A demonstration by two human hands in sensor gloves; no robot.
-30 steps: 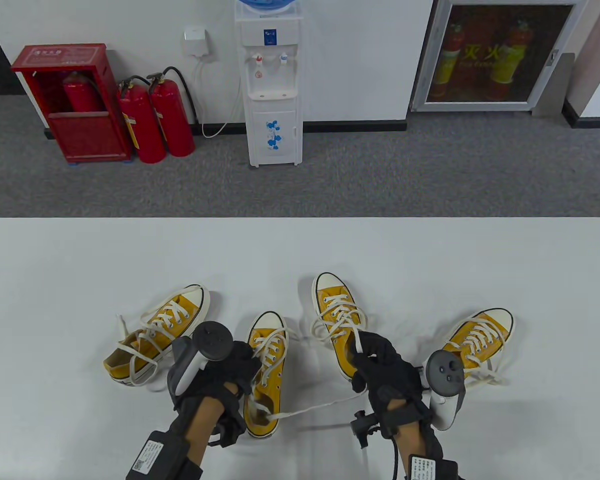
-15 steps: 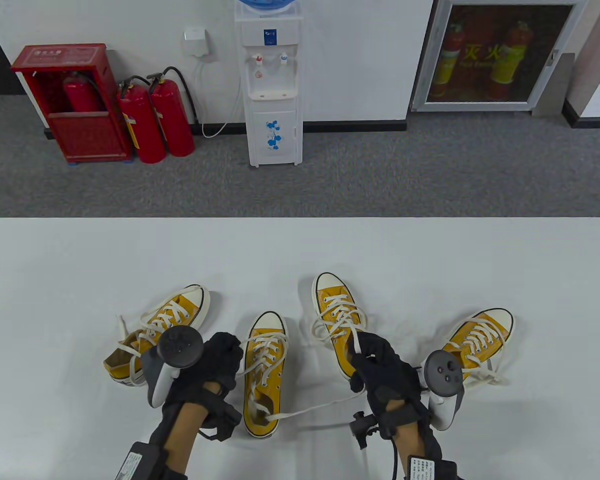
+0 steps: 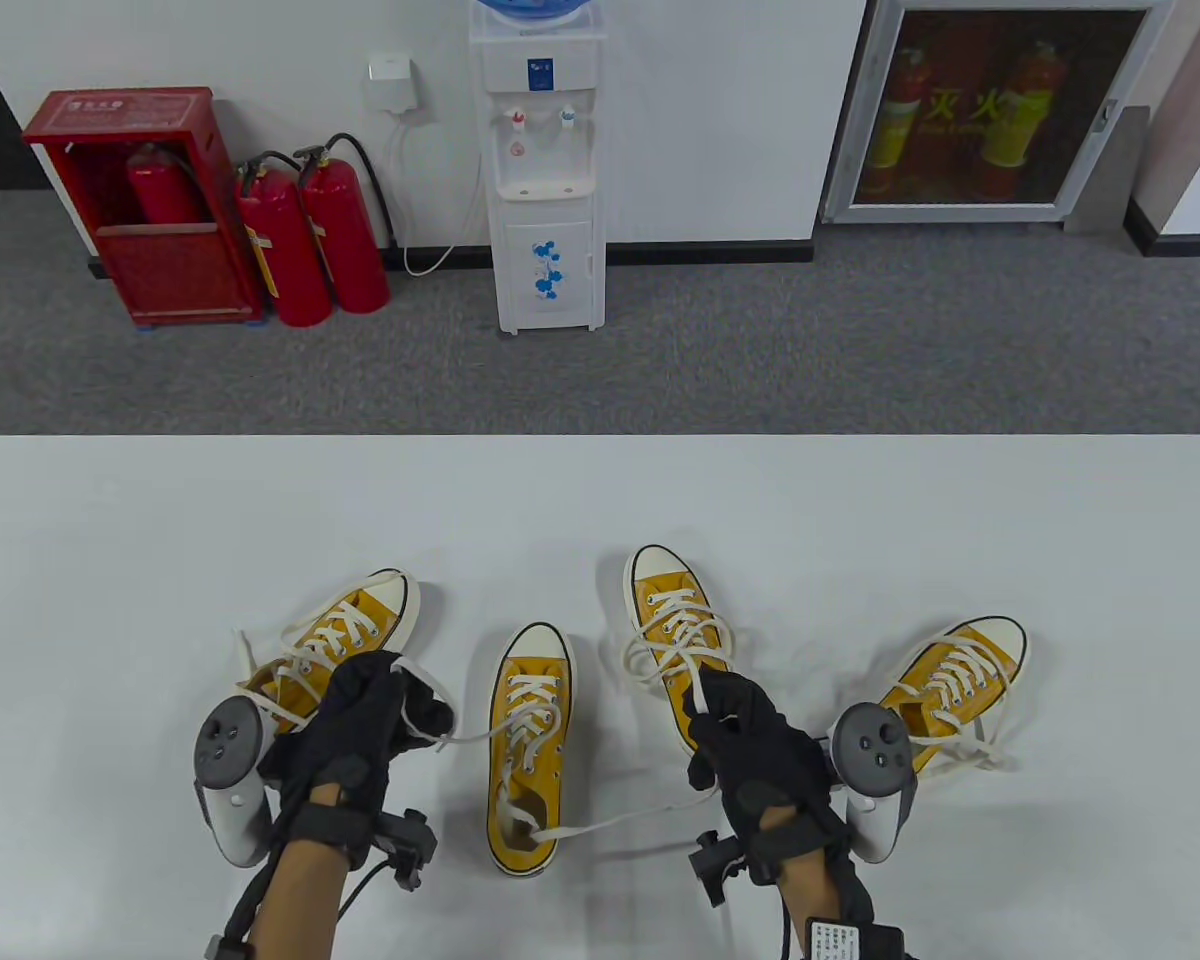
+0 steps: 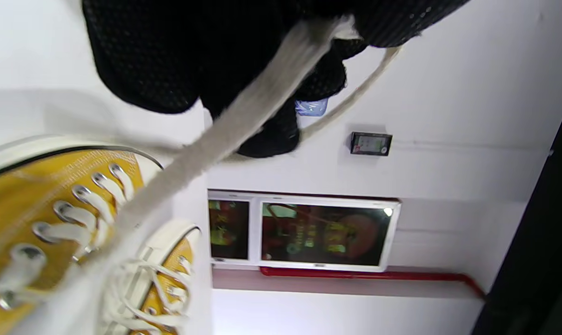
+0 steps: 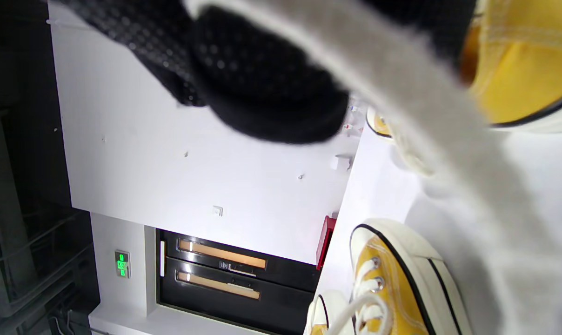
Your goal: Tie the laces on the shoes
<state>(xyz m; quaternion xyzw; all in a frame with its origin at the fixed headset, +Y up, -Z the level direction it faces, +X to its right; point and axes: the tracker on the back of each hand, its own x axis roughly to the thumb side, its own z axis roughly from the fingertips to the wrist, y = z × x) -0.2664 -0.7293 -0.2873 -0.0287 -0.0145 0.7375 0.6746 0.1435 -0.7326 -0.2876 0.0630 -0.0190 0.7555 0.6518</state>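
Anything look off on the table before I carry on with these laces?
One thing: the far-left shoe lies tipped on its side, while the other three stand upright. Loose lace ends trail on the table. The left hand and right hand each pinch a lace of the middle shoe, as expected.

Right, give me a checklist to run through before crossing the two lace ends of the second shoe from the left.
1. Left hand pinches its lace end: ok.
2. Right hand grips the other lace end: ok.
3. Both ends pulled fairly straight: ok.
4. Shoe upright on the table: ok.
5. Right hand free of the neighbouring shoe's lace: cannot tell.
6. Eyelets all threaded: cannot tell.
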